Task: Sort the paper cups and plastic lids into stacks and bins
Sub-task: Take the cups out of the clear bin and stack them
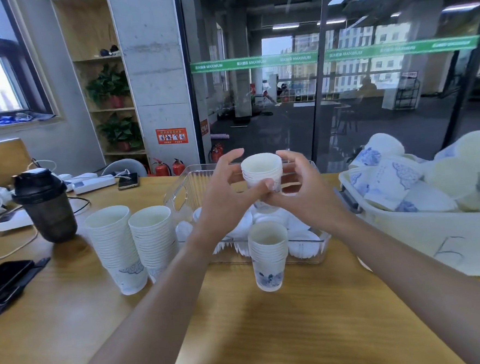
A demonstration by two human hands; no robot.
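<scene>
- Paper cups, nested into a short stack, sit in mid-air at the centre of the frame, held above a clear plastic bin.
- Left hand curls around the left side of the held stack, thumb pressed against its lower wall.
- Right hand grips the right side, fingers arched over near the rim; together the two hands pinch the stack between them.
- These cups look light and thin-walled, so they likely crush under a hard squeeze. Judging by shape, the rolled rim and the base are the stiffest places to take hold.
- Nested cups may stick together or slide apart, so supporting the bottom cup seems wise.
- Directly below, lower centre, a second short cup stack stands on the wooden table, just in front of the clear bin.
- White plastic lids lie piled inside that clear bin.
- Left of centre, two tall cup stacks stand side by side.
- Right edge of the frame: a white tub heaped with loose, unsorted cups.
- Far left: a dark shaker bottle, cables and a phone, all well apart from the hands.
- Nothing blocks the drop to the short stack below.
</scene>
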